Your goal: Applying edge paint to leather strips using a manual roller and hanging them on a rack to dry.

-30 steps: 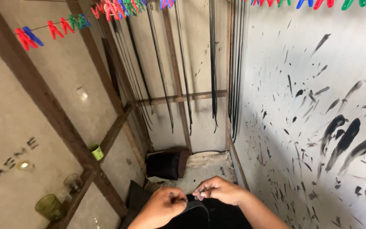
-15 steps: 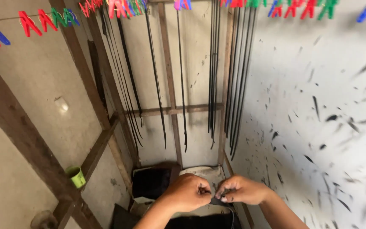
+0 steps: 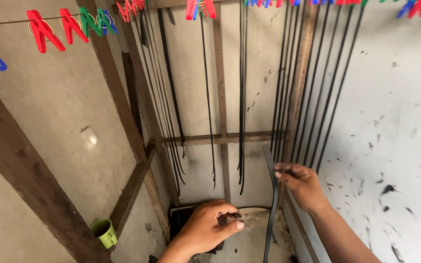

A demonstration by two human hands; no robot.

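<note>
Pegs (image 3: 45,30), red, green and blue, clipped on a line along the top. Green cup (image 3: 105,233) sits on a slanted wall brace at lower left, well apart from the hands. Left hand (image 3: 209,228) low at centre, fingers curled shut on a small dark pad (image 3: 227,217); fingertips stained black. Black strip (image 3: 271,204) hangs just right of it, upper end pinched in right hand (image 3: 302,184), the rest falling out of frame. Strip looks light, limp, probably wet and slick; best held near the top end. Hung strips (image 3: 242,97) crowd the wall directly behind. Right wall (image 3: 395,122) carries black spatter.
</note>
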